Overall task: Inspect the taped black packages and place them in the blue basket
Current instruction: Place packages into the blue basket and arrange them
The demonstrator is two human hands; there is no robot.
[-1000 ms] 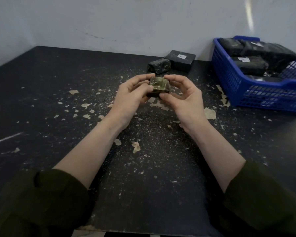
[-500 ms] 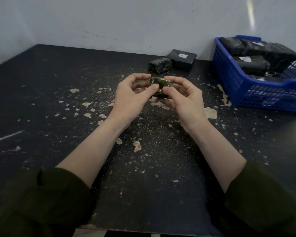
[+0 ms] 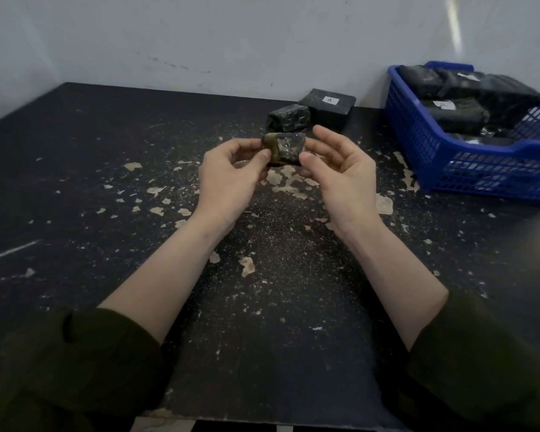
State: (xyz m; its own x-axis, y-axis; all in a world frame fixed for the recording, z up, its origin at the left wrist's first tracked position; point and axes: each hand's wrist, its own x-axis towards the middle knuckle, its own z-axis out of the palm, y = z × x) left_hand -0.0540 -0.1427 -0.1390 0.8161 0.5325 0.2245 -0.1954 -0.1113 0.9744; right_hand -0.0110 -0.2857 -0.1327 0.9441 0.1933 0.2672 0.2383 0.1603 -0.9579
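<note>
Both hands pinch one small taped black package (image 3: 283, 148) above the table (image 3: 75, 169), left of the blue basket (image 3: 468, 163).
Left hand (image 3: 228, 179) grips its olive-taped end; right hand (image 3: 340, 176) thumb presses the glossy end, fingers loosely spread. Bare, paint-chipped tabletop lies between package and the basket's mesh wall; two more packages (image 3: 289, 118) sit behind, near the wall.

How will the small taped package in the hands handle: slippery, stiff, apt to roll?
The small taped package looks glossy, so probably a bit slippery. Both hands, left hand and right hand, pinch its ends without visible sag: likely fairly stiff. Blocky shape, so unlikely to roll.
</note>
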